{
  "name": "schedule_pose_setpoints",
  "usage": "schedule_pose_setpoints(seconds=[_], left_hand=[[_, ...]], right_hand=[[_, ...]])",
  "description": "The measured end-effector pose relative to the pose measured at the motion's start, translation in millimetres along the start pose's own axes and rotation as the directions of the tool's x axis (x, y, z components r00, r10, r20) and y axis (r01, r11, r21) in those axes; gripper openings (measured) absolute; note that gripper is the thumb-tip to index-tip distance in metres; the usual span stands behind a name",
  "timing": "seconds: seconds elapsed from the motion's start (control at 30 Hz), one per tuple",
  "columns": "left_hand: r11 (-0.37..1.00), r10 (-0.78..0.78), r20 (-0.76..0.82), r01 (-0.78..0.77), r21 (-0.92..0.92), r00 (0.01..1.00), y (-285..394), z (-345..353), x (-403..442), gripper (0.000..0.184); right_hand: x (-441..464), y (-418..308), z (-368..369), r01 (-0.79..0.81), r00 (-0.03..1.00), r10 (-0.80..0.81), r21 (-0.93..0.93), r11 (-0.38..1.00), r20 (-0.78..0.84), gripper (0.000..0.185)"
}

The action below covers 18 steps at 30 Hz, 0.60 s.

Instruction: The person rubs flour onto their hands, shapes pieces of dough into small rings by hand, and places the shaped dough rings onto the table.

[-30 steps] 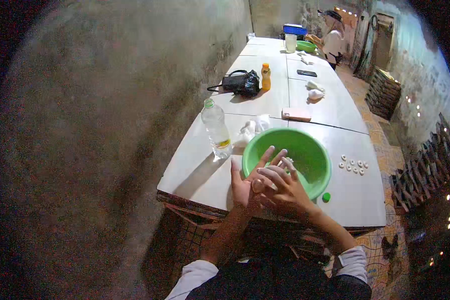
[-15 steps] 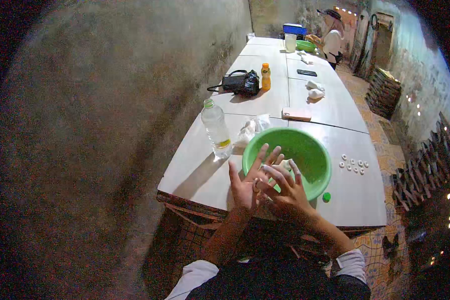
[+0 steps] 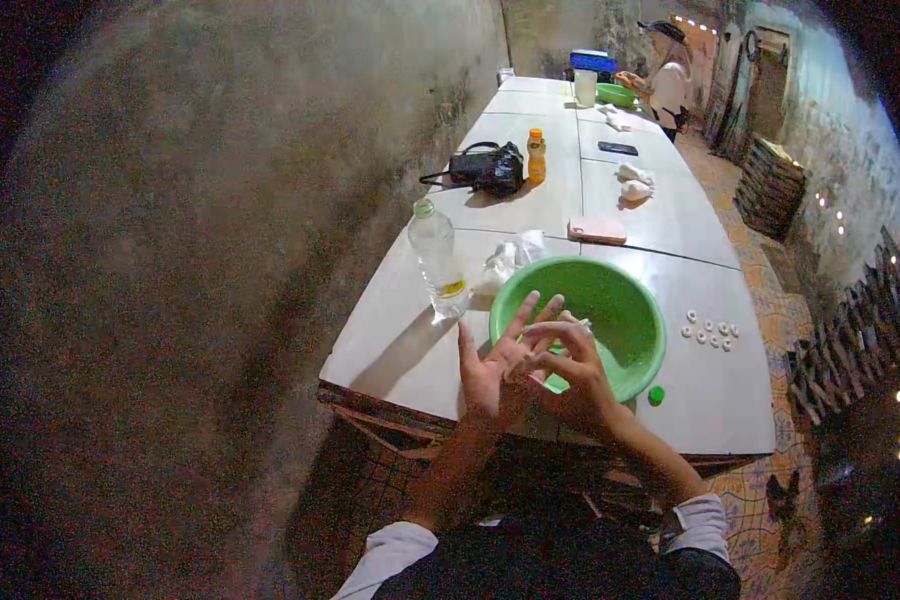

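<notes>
Fingers (image 3: pixel 525 311) spread on left hand (image 3: pixel 489 379), right hand (image 3: pixel 582 376) curled over palm

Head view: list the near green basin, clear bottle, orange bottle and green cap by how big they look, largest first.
1. Near green basin
2. Clear bottle
3. Orange bottle
4. Green cap
The orange bottle stands farther off than the clear bottle, which shrinks its look.

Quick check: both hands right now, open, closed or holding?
Left hand: open, fingers spread.
Right hand: fingers curled at the left palm; whether its grip holds anything cannot be told.
</notes>
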State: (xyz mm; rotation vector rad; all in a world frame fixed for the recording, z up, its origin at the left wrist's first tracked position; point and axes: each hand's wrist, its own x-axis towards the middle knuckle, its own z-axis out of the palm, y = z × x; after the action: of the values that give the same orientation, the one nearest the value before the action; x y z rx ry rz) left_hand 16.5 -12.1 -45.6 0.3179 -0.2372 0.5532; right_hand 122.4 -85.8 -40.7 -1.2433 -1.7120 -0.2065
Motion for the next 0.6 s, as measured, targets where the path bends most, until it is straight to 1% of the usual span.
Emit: schedule_pose_setpoints(seconds=[0.07, 0.1, 0.17, 0.2, 0.27, 0.3, 0.37, 0.4, 0.43, 0.47, 0.5, 0.53, 0.57, 0.6], left_hand=[[1.000, -0.009, 0.019, 0.009, -0.002, 1.000, 1.2, -1.7, -0.4, 0.094], [1.000, -0.009, 0.010, 0.009, 0.007, 1.000, 2.1, -5.3, -1.0, 0.094], [1.000, -0.009, 0.002, 0.009, 0.016, 1.000, 2.8, -6.5, -2.2, 0.094], [1.000, -0.012, -0.012, 0.012, 0.018, 1.000, 2.4, -3.0, -3.0, 0.095], [1.000, -0.014, -0.026, 0.015, 0.020, 1.000, 2.7, -1.4, -3.8, 0.095], [0.999, -0.014, -0.017, 0.014, 0.047, 1.000, 3.6, -2.9, -3.9, 0.095], [0.997, -0.014, -0.008, 0.015, 0.073, 1.000, 5.0, -7.8, -3.8, 0.095], [0.999, -0.044, 0.066, 0.045, -0.021, 0.997, 5.7, -12.5, -3.7, 0.095], [0.990, -0.066, 0.142, 0.082, -0.112, 0.988, 6.0, -16.0, -4.0, 0.095], [0.990, -0.067, 0.142, 0.083, -0.111, 0.988, 5.8, -18.1, -4.5, 0.095], [0.976, -0.079, 0.221, 0.121, -0.184, 0.972, 5.7, -19.8, -5.2, 0.094], [0.954, -0.083, 0.298, 0.162, -0.252, 0.951, 6.2, -8.1, -4.5, 0.094], [0.988, -0.034, -0.152, 0.056, 0.144, 0.988, 2.0, 8.2, -9.0, 0.094], [0.988, -0.033, -0.152, 0.055, 0.144, 0.988, 2.9, 2.5, -8.3, 0.094]], right_hand=[[3.8, -5.1, -1.9, -0.050, 0.999, 0.051, -0.014, 0.999, 0.008, 0.016], [4.4, -4.1, -1.8, -0.049, 0.999, 0.049, -0.014, 0.999, 0.009, 0.016], [5.1, -1.1, -2.0, -0.076, 0.995, 0.074, 0.027, 0.997, 0.074, 0.018], [6.1, -0.7, -2.8, -0.075, 0.995, 0.073, 0.027, 0.997, 0.074, 0.018], [8.6, -0.2, -5.5, -0.132, 0.983, 0.117, 0.097, 0.987, 0.140, 0.023], [10.4, 0.9, -8.2, -0.131, 0.983, 0.117, 0.097, 0.987, 0.140, 0.023], [14.5, 2.8, -14.0, -0.066, 0.982, 0.054, 0.058, 0.996, 0.179, 0.030], [15.5, 3.3, -14.4, -0.066, 0.982, 0.055, 0.058, 0.996, 0.179, 0.030], [16.1, 3.6, -14.7, -0.024, 0.976, 0.024, -0.002, 1.000, 0.218, 0.033], [16.4, 3.7, -14.9, 0.021, 0.966, -0.005, -0.059, 0.998, 0.258, 0.035], [16.3, 3.5, -14.8, 0.021, 0.966, -0.005, -0.059, 0.998, 0.257, 0.035], [15.9, 3.3, -14.6, 0.055, 0.961, -0.029, -0.085, 0.995, 0.275, 0.035], [15.3, 3.0, -13.8, 0.089, 0.955, -0.054, -0.109, 0.990, 0.293, 0.034], [14.9, 2.9, -13.1, 0.124, 0.947, -0.077, -0.132, 0.983, 0.313, 0.034]])
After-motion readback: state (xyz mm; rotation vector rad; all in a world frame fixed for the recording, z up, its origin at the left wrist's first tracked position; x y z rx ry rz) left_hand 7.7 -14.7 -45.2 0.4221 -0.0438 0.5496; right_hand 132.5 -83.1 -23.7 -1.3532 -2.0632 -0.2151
